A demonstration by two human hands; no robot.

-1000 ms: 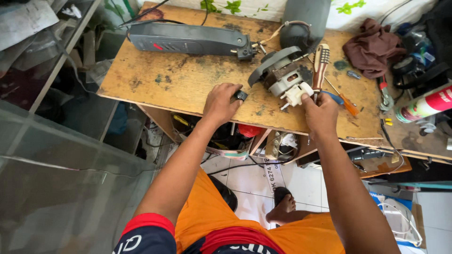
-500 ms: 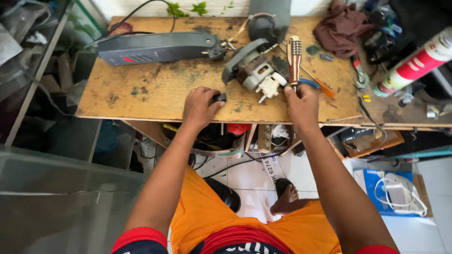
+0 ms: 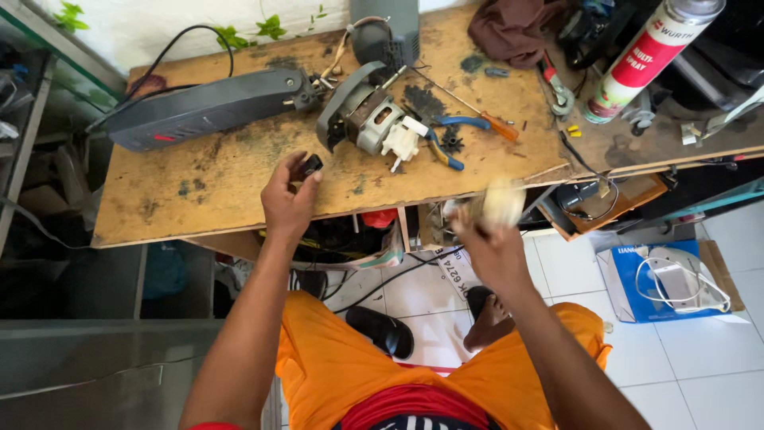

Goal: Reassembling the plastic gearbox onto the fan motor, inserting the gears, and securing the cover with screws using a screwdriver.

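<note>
The worn, stained wooden workbench (image 3: 239, 191) carries a grey opened electric motor (image 3: 362, 115) at twelve o'clock. The left hand (image 3: 288, 199) pinches a small black plastic part (image 3: 309, 166) over the front edge. The right hand (image 3: 492, 239), off the bench at three o'clock, grips a blurred pale handle (image 3: 503, 203). A loosened pinch would likely drop the part to the floor; bare board lies at nine o'clock.

Both bare arms reached forward from the near edge of the view. The left hand (image 3: 288, 201) was raised with its back toward the camera, wrist straight, thumb and forefinger pinched together at the far right of the hand and the other fingers curled loosely. The right hand (image 3: 492, 243) sat nearer and further right, closed in a fist, its far end blurred so the fingers could not be made out. The two hands were well apart, forearms angled slightly inward.
</note>
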